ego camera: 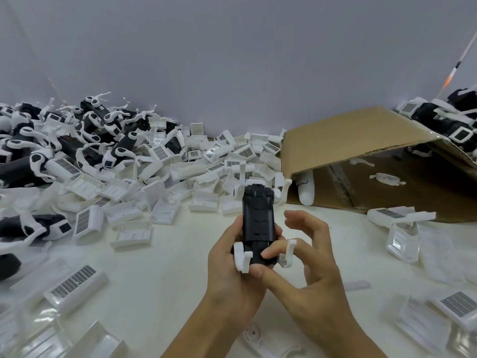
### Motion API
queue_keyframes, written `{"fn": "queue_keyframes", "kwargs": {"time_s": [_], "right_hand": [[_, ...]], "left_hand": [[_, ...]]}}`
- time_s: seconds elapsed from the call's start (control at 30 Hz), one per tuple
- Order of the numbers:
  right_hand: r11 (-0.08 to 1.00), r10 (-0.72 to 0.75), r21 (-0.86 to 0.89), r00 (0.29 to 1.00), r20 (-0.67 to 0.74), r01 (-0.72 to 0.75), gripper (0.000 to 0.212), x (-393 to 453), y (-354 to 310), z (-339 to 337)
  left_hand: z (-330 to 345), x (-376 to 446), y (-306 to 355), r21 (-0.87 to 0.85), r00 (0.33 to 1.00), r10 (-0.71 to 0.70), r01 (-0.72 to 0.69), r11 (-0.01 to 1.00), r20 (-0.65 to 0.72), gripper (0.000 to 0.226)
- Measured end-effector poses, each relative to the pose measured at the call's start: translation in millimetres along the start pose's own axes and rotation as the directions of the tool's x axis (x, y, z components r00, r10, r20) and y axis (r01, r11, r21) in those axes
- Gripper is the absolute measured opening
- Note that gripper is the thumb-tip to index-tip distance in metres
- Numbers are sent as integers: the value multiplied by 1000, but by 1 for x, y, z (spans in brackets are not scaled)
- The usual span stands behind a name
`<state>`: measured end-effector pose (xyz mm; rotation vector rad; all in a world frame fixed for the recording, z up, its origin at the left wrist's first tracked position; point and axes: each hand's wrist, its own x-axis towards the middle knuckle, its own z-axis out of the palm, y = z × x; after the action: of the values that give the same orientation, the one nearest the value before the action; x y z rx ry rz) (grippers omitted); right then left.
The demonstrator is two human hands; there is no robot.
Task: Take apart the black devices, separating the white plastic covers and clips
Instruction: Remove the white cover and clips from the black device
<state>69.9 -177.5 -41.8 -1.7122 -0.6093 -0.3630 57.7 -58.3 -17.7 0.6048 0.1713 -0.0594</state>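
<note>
Closest to the lens are the two forearms coming up from the bottom edge, plus a flat white plastic piece [254, 337] lying on the table [160, 267] right between them. The left hand [229, 264] is wrapped around the lower half of a black device [258, 218], fingers curled round its left side and thumb along the edge – looks like it's held upright and tilted away so the near end, where the white clips sit, faces the person. One white clip [242, 257] hangs off the bottom left, another white clip [288, 253] off the bottom right. The right hand [307, 257] is mostly spread, upper fingers fanned out loose and touching nothing, while its index finger lies across the black base and the thumb presses up under the device's bottom end – my guess is it's working that clip end loose, not really clamping anything. Beyond the hands, a heap of white covers [180, 161] spills across the table, so stripped parts get tossed forward. Far left there's a pile of black devices with white arms [85, 130]. A cardboard box [361, 156] lies tipped on its side to the right with more units on top.
</note>
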Motion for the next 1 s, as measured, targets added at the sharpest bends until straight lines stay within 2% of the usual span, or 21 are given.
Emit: {"fn": "queue_keyframes", "kwargs": {"time_s": [0.3, 0.37, 0.4, 0.47, 0.53, 0.57, 0.6, 0.63, 0.67, 0.73, 0.77, 0.8, 0.83, 0.87, 0.9, 0.93, 1.0], "right_hand": [[993, 23, -117, 999, -38, -27, 27, -2, -3, 0], [993, 116, -15, 993, -2, -116, 23, 4, -3, -3], [969, 208, 131, 978, 9, -207, 21, 8, -2, -6], [837, 382, 408, 923, 40, -364, 30, 16, 3, -10], [796, 438, 435, 896, 66, -421, 34, 20, 6, -8], [792, 458, 415, 885, 80, -447, 37, 19, 7, -5], [779, 485, 411, 871, 82, -473, 39, 18, 8, -3], [768, 504, 414, 860, 79, -488, 41, 16, 10, -2], [756, 522, 422, 850, 73, -500, 43, 16, 11, -2], [744, 541, 427, 838, 69, -515, 49, 16, 15, -5], [737, 550, 431, 833, 66, -521, 52, 16, 17, -6], [725, 566, 437, 822, 63, -532, 52, 16, 17, -6], [712, 581, 444, 812, 64, -544, 49, 17, 19, -6], [694, 596, 457, 800, 67, -556, 45, 17, 19, -5], [671, 613, 478, 787, 71, -566, 42, 18, 20, -6], [643, 630, 507, 773, 77, -574, 41, 19, 19, -7], [572, 661, 569, 743, 107, -591, 43, 22, 18, -11]], "left_hand": [[-4, 4, 3, -23, 999, -37, 37, 999, 24, 47], [-3, 5, 7, 26, 1000, -17, 17, 1000, -22, 44], [-2, 5, 10, 76, 998, 23, -19, 997, -50, 42], [-5, 8, 13, 352, 981, 186, -153, 923, -60, 38], [-11, 10, 17, 679, 937, 349, -269, 683, 20, 35], [-12, 10, 19, 769, 928, 370, -273, 578, 52, 33], [-13, 9, 23, 814, 933, 352, -262, 519, 76, 35], [-13, 9, 29, 822, 943, 322, -247, 514, 82, 39], [-14, 9, 36, 794, 952, 299, -228, 564, 61, 42], [-21, 11, 49, 754, 929, 369, -222, 618, -29, 36], [-29, 13, 56, 818, 874, 478, -211, 535, -87, 28], [-39, 14, 62, 935, 787, 605, -116, 334, -119, 21], [-48, 14, 67, 994, 715, 690, 64, 88, -107, 27], [-59, 13, 72, 965, 689, 718, 244, -100, -100, 42], [-67, 13, 75, 906, 695, 706, 375, -194, -137, 55], [-71, 12, 79, 861, 709, 679, 453, -232, -190, 62], [-77, 12, 80, 819, 712, 667, 507, -269, -221, 57]]}}
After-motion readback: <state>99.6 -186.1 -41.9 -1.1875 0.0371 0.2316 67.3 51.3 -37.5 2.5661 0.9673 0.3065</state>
